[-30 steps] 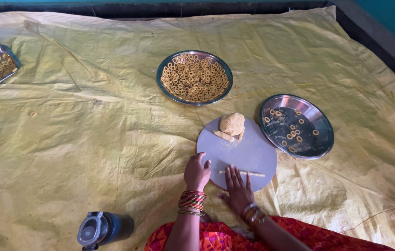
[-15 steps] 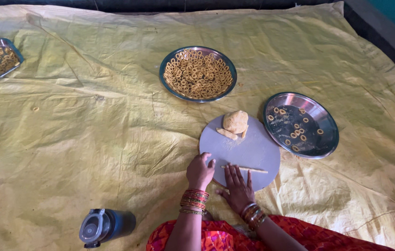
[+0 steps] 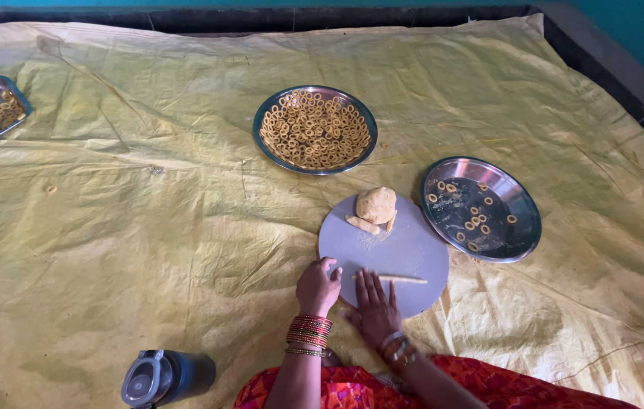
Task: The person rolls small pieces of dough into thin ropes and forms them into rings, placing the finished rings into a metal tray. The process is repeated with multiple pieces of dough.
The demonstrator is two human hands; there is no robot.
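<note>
Head cam, steep downward, mid-range.

A crumpled yellow sheet (image 3: 132, 227) covers the floor, edged by a teal wall (image 3: 633, 30).

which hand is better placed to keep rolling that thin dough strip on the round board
Right, probably. The right hand lies flat with fingertips at the dough strip on the round board. The left hand is curled at the board's near-left edge, off the strip.

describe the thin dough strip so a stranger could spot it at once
On the yellow sheet, find the round grey board in front of the person. The thin dough strip lies by the right hand's fingertips, long and straight, unlike the dough lump at the far edge.
</note>
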